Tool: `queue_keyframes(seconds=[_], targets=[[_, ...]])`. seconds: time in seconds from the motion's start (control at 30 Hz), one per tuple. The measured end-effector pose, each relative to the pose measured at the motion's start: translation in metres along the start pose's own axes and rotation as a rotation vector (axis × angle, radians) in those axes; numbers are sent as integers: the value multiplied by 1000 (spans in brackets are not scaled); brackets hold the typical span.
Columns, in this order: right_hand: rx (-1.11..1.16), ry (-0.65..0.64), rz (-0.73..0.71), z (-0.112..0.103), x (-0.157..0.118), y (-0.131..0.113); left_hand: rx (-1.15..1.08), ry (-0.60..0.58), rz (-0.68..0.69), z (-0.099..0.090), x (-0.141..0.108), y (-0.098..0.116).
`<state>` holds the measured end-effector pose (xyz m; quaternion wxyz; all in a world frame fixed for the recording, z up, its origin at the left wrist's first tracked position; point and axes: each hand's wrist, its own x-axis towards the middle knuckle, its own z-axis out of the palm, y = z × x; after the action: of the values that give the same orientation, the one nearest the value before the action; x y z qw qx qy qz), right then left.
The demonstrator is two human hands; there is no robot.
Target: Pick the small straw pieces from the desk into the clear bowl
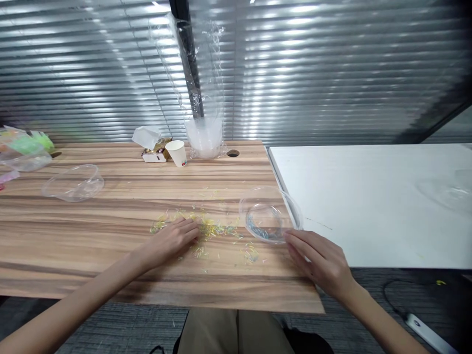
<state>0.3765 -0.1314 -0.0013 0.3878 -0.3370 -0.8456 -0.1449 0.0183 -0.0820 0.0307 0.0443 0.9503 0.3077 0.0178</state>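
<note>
Small yellow, green and pale slivers (212,229) lie scattered over the wood-grain table (121,221). My left hand (180,235) rests among them with its fingers curled down; whatever its fingertips hold, if anything, is hidden. A clear round plastic bowl (271,216) with blue-grey slivers in its bottom is near the table's right edge. My right hand (320,260) pinches the near right rim of this bowl between thumb and fingers. A few more slivers (251,253) lie just in front of the bowl.
Another clear bowl (75,184) stands at the left, near a bowl with colourful items (27,150). At the back are a tissue box (155,155), a paper cup (177,153) and bagged stacked plastic bowls (204,137). A white table (368,196) adjoins on the right.
</note>
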Motion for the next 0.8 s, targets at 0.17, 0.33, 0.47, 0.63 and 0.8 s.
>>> queue_keyframes(seconds=[0.17,0.33,0.47,0.63,0.8], targets=[[51,-22,64,-7,0,-2,95,-27,150,-7,6,-3],[79,4,89,-11,0,-6,177,86,186,-39,29,2],[88,39,93,-10,8,-12,193,268,201,-58,77,18],[86,99,116,-10,13,-22,232,227,294,-49,136,34],[120,97,178,-15,-2,-20,146,284,320,-41,136,34]])
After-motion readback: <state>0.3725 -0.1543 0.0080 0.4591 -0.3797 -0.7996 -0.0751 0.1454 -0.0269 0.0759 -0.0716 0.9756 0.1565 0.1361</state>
